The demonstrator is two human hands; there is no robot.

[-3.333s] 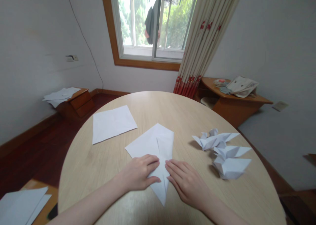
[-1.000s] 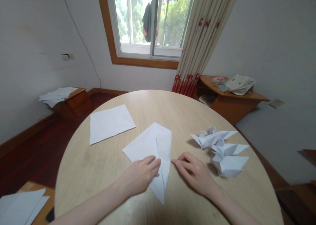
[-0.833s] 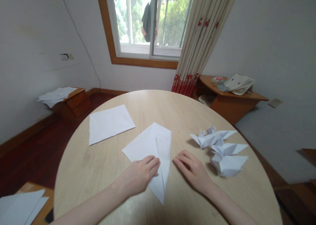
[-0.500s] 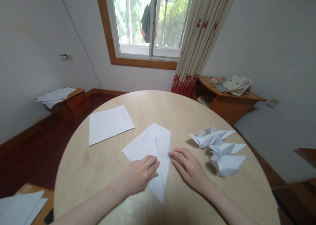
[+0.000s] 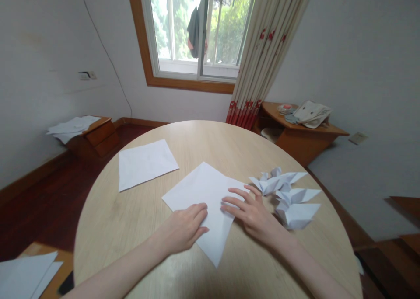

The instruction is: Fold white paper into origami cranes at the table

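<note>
A white sheet of paper lies on the round wooden table, its right part spread out and its lower end tapering to a point. My left hand presses on the sheet's lower left part, its fingers curled together and touching the paper. On the right side, my right hand rests over the sheet with fingers spread and nothing gripped. Just beyond that hand sit several folded white paper shapes with pointed wings. Both palms face down, so the undersides of the fingers are hidden.
Another white sheet lies at the table's left. The round table has its edge all around me. More paper is stacked low at the left. A wooden cabinet with a cloth bag stands behind on the right.
The folded right flap of the sheet has opened out to the right. My right hand has moved slightly up onto it and its fingers have spread. My left hand stays nearly in place.
</note>
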